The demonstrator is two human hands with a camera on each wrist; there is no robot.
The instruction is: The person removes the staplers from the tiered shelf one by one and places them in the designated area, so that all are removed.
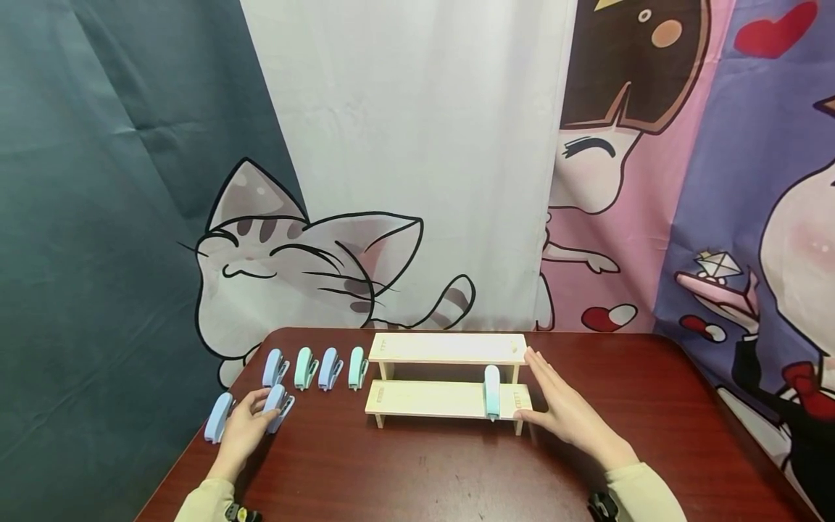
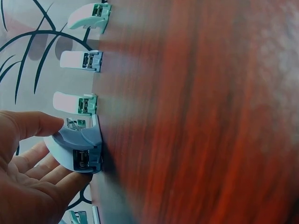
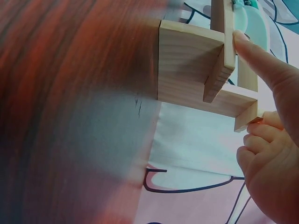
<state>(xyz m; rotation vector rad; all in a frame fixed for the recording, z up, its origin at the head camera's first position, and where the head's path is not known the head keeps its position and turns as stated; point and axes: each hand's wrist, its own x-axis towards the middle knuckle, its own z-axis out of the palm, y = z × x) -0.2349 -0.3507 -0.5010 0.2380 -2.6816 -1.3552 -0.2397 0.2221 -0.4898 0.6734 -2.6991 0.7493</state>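
Observation:
At the left of the table, my left hand [image 1: 243, 428] grips a blue stapler [image 1: 279, 406], thumb on one side and fingers on the other. In the left wrist view the held stapler [image 2: 77, 147] sits at or just above the tabletop; I cannot tell which. A two-step wooden shelf [image 1: 424, 400] stands at the middle, with a mint-green stapler [image 1: 492, 391] upright on the right part of its lower step. Around the shelf's right end rests my right hand [image 1: 574, 413], fingers fairly straight. Its thumb [image 3: 254, 51] touches the lower step near the green stapler; the fingertips reach the upper step.
Another blue stapler [image 1: 218, 417] stands left of my left hand. Behind it runs a row: blue stapler [image 1: 274, 367], green stapler [image 1: 304, 368], blue stapler [image 1: 329, 368] and green stapler [image 1: 356, 367], beside the shelf. A printed curtain [image 1: 424, 145] hangs behind the brown table [image 1: 424, 478].

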